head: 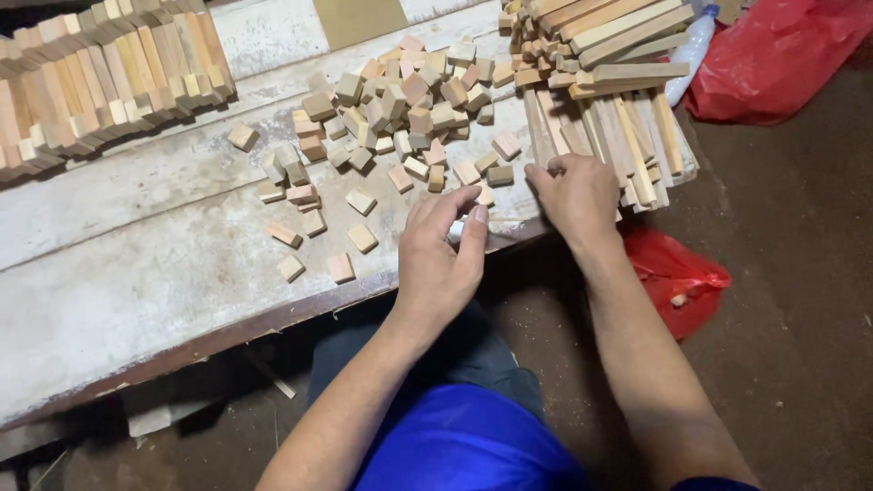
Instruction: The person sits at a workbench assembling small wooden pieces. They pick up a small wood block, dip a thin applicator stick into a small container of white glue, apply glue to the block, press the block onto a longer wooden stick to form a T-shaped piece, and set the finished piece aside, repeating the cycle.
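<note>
My left hand (443, 250) rests at the front edge of a worn white workbench (136, 273), fingers curled, thumb and forefinger pinching near a small pale piece I cannot make out. My right hand (576, 194) lies on the near ends of a stack of long wooden sticks (609, 109), fingers curled over them. A heap of small cut wooden blocks (409, 100) lies just beyond both hands, with loose blocks (314, 223) scattered to the left.
Rows of stacked wooden pieces (100, 73) line the bench's far left. A clear plastic bottle (689, 50) and a red plastic bag (782, 55) sit at the top right; another red bag (677, 277) lies on the dirt floor by my right forearm.
</note>
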